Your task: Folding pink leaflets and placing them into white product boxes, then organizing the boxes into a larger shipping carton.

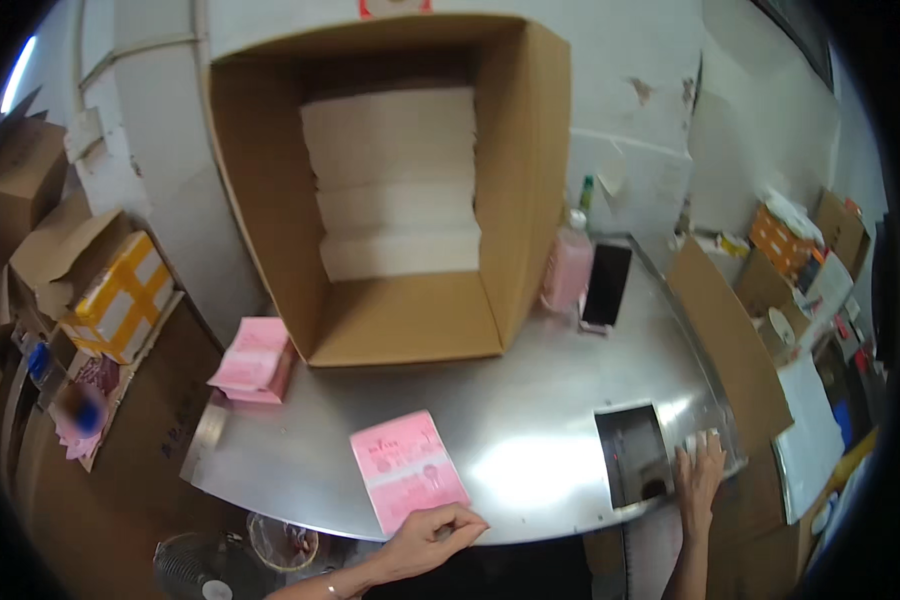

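Pink packet [406, 462] lies at the bench's [315, 430] front edge; the left hand [432, 540] curls over its near end, grip unclear; the right hand [699, 478], fingers extended, seemingly empty, is near the right edge.

Pink printed packet [408, 465] lies flat on the metal tabletop [530, 390]; far end angled left.

Scuffed pale wall [630, 75], shiny metal table [320, 410], 1 bright tube light [18, 75].
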The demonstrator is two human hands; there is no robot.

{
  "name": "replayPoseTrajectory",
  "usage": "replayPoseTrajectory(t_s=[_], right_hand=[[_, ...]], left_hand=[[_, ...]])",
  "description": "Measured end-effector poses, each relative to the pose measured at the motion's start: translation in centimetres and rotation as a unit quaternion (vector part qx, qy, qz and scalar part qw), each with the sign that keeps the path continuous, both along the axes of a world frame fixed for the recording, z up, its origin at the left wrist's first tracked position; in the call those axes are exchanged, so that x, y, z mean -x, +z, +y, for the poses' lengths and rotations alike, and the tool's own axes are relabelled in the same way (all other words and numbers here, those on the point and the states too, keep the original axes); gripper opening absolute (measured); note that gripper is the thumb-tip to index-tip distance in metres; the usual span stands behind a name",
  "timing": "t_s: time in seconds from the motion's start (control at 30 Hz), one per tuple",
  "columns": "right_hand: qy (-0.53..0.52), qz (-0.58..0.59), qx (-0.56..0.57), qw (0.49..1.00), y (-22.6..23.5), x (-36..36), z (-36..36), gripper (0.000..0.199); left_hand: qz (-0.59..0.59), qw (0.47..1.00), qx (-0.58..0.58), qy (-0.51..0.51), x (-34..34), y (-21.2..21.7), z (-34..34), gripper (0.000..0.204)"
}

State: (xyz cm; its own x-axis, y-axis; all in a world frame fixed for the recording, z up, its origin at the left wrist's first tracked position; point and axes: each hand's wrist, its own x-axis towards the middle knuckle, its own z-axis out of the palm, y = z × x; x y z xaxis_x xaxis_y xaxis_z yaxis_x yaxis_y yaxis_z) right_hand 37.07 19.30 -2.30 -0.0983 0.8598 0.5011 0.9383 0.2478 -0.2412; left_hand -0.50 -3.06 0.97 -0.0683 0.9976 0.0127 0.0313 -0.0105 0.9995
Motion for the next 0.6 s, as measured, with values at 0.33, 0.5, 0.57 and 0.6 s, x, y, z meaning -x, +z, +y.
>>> replayPoseTrajectory(t_s=[0.33, 0.5, 0.57, 0.6], right_hand=[[0.443, 0.200, 0.132, 0.864, 7.0, 31.8, 6.9, 0.036], [0.317, 0.169, 0.231, 0.904, 5.0, 44.2, 16.0, 0.068], [0.193, 0.243, 0.219, 0.925, 4.4, 47.3, 18.9, 0.087], [0.195, 0.244, 0.222, 0.924, 4.0, 48.4, 20.2, 0.087]], left_hand=[[0.119, 0.962, -0.046, 0.240, 17.6, 1.1, 12.1, 0.024], [0.397, 0.841, -0.062, 0.362, 24.8, -2.0, 21.5, 0.052], [0.469, 0.778, -0.074, 0.410, 27.3, -2.5, 24.8, 0.065], [0.404, 0.812, -0.083, 0.413, 28.9, -2.3, 26.5, 0.078]])
